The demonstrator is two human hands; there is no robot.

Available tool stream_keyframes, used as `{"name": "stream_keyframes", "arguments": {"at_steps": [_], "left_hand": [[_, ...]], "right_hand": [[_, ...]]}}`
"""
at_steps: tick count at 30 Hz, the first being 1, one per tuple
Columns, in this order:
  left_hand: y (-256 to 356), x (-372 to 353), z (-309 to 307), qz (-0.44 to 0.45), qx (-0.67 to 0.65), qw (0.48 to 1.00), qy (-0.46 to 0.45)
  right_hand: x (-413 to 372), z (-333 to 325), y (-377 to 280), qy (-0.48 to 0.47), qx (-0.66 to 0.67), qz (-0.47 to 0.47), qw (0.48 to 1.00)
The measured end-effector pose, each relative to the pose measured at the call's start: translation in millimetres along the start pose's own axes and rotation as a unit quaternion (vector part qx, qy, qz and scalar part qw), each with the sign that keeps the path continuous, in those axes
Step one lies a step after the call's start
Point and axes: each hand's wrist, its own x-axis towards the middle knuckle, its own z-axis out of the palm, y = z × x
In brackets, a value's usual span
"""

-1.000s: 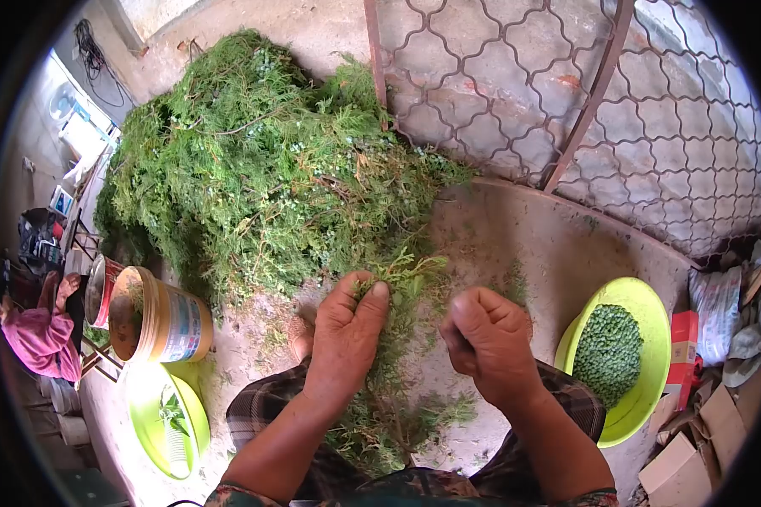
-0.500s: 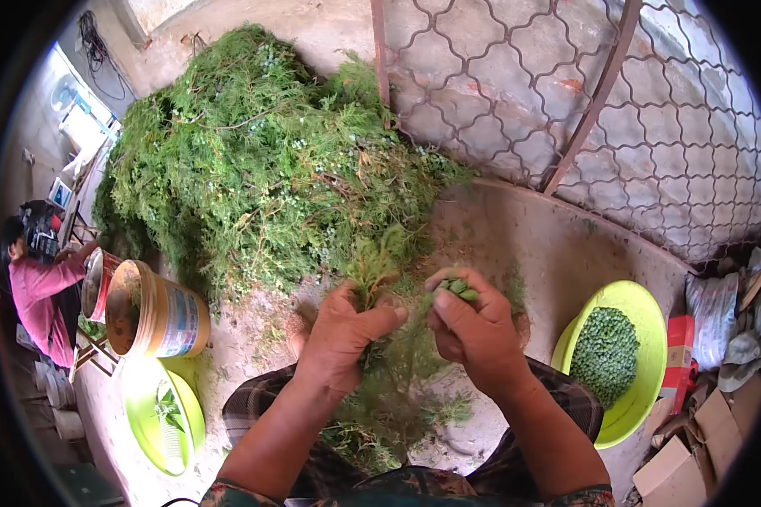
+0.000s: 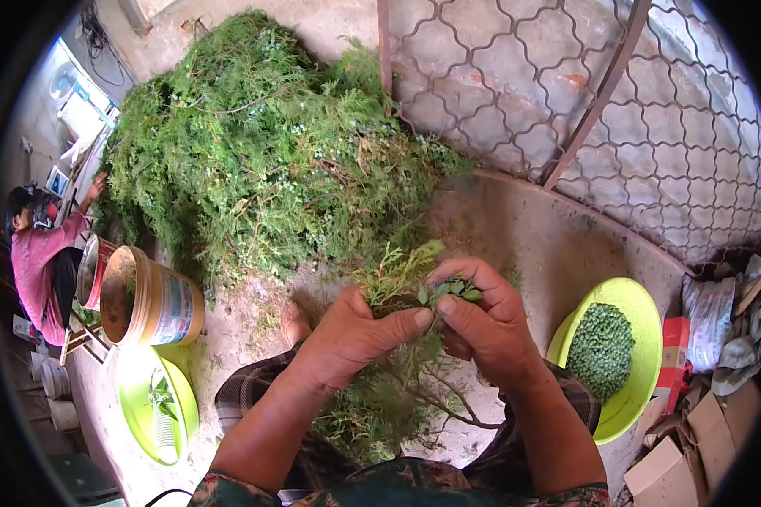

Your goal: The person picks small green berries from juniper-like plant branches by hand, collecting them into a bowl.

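Observation:
My left hand (image 3: 342, 342) is closed on a leafy conifer branch (image 3: 402, 270), its thumb pressed along the stem. Feathery sprays stick up beyond the fingers, while more greenery (image 3: 372, 414) and a bare brown twig (image 3: 461, 397) hang below, between my knees. Close beside it, thumb tips nearly meeting, my right hand (image 3: 495, 329) has its fingers curled around several small green cones (image 3: 455, 290). They show between thumb and forefinger, right at the branch.
A large heap of conifer branches (image 3: 254, 169) lies ahead. Small green cones (image 3: 600, 351) fill much of a lime-green basin (image 3: 647, 338) at right. Buckets (image 3: 169, 300) and another green basin (image 3: 186, 406) stand at left, near a seated person (image 3: 42, 262). Cardboard (image 3: 664, 473) lies far right.
My right hand has come in against the branch in my left hand. A bare twig now shows below the hands. The person at left has reached an arm toward the heap.

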Motion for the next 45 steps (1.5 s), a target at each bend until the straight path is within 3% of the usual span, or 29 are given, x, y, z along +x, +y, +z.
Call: {"name": "stream_keyframes", "arguments": {"at_steps": [1,3,5,9,11,16,18,20,22,23,25,27,29,30,31,32,37,39,40,41,43,45], "left_hand": [[-3,1,-1,0.026,0.021,0.999,0.01],[-6,2,-2,0.052,0.041,0.998,0.021],[-7,2,-3,0.052,-0.028,0.997,0.058],[-12,5,-3,0.092,0.026,0.993,0.072],[-14,5,-4,0.103,0.098,0.987,0.081],[-7,2,0,0.081,0.087,0.99,0.074],[-8,0,-3,0.068,0.079,0.992,0.071],[-9,-4,-13,0.034,0.103,0.988,0.108],[-3,-6,-12,0.045,0.083,0.989,0.118],[0,-6,-11,0.06,0.062,0.988,0.13],[-5,-3,-13,0.052,0.055,0.989,0.126],[-5,-1,-9,0.03,0.076,0.99,0.114],[-11,3,-5,0.05,0.059,0.991,0.109],[-13,5,-4,0.072,0.04,0.991,0.104],[-14,5,-4,0.072,0.04,0.991,0.104],[-14,5,-5,0.075,0.059,0.99,0.103],[-23,10,-6,0.132,0.183,0.967,0.12],[-15,10,-8,0.106,0.108,0.984,0.091],[-15,10,-6,0.129,0.057,0.987,0.076],[-14,9,-10,0.129,0.06,0.987,0.077],[-14,8,-20,0.086,-0.075,0.985,0.133],[-6,6,-20,0.113,-0.052,0.98,0.153]], "right_hand": [[0,-1,1,0.002,0.001,0.001,1.0],[0,-3,3,0.04,-0.167,-0.056,0.984],[2,-7,6,0.048,-0.207,-0.067,0.975],[4,-1,7,0.059,-0.324,-0.143,0.933],[4,-1,7,0.065,-0.337,-0.125,0.931],[7,-12,6,0.053,-0.323,-0.138,0.935],[2,-9,-4,0.093,-0.334,-0.076,0.935],[1,-21,-25,0.303,-0.257,-0.054,0.916],[-2,-51,-46,0.235,0.03,-0.173,0.956],[-3,-49,-48,0.233,0.028,-0.174,0.956],[-7,-43,-43,0.192,0.193,-0.081,0.959],[-9,-29,-27,0.195,0.2,-0.055,0.959],[-11,-20,-12,0.112,0.053,-0.008,0.992],[-8,-12,-4,0.113,0.053,-0.007,0.992],[-2,-2,5,0.121,-0.114,-0.091,0.982],[3,5,12,0.125,-0.277,-0.171,0.937],[12,6,28,0.112,-0.394,-0.184,0.894],[10,11,17,0.16,-0.207,-0.034,0.965],[8,11,15,0.139,-0.066,-0.008,0.988],[8,4,12,0.138,-0.063,-0.009,0.988],[10,-22,0,0.124,0.24,-0.085,0.959],[10,-45,-12,0.036,0.372,-0.079,0.924]]}}
